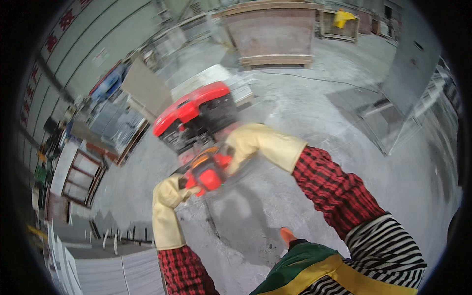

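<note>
A red and black powered machine, which looks like an electric pallet truck, stands on the floor in front of me. Its red and orange control handle points back toward me. My left hand, in a cream work glove, is curled round the left grip of the handle. On the other side, my gloved right hand closes round the right part of the handle; its fingers are blurred and partly hidden. Pale flat slabs lie low just beyond the red cover.
A large wooden-framed bin stands at the back. To the right is a tall grey metal panel on a frame. Leaning boards and a framed rack line the left. White panels sit at lower left, and a cable crosses the floor.
</note>
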Motion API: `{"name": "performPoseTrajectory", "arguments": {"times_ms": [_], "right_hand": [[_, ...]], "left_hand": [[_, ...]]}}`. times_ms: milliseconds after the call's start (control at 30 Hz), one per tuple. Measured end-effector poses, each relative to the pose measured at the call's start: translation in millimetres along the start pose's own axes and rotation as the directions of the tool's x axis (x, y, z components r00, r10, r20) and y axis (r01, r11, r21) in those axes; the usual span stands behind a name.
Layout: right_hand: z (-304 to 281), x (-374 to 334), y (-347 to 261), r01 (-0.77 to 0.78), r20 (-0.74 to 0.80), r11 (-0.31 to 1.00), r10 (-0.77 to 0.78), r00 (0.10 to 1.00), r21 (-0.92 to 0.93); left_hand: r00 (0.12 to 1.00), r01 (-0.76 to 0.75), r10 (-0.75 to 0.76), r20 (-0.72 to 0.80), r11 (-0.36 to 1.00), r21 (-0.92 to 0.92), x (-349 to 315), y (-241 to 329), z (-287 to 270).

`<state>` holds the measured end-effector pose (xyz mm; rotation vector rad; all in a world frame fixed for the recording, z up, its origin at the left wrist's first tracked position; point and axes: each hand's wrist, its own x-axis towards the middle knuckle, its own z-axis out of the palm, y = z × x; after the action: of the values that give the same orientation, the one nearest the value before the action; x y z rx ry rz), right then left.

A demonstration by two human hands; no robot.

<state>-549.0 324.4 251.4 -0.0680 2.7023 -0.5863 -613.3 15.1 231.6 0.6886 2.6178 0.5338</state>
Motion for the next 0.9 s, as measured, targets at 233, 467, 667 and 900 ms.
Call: {"name": "performPoseTrajectory", "arguments": {"times_ms": [233,467,667,900], "right_hand": [[41.6,-30.0,-21.8,-0.022,0.055,0.993,0.016,0.998,0.119],[74.9,-96.5,-35.8,-0.058,0.088,0.993,0.049,0.995,0.102],[103.7,-160.8,-48.8,-0.069,0.097,0.998,0.067,0.993,0.010],[132.8,-228.3,-89.0,-0.081,0.129,0.997,0.078,0.989,0.018]], "left_hand": [[0.992,-0.121,0.116,-0.040,0.983,-0.141,-37.3,-35.5,32.2],[0.991,-0.106,0.103,-0.084,0.994,-0.029,-117.4,-8.7,52.0],[0.991,-0.107,0.107,-0.077,0.994,0.007,-172.5,-0.7,81.7],[0.998,-0.058,0.056,-0.040,0.998,-0.037,-249.5,-6.7,99.9]]}}
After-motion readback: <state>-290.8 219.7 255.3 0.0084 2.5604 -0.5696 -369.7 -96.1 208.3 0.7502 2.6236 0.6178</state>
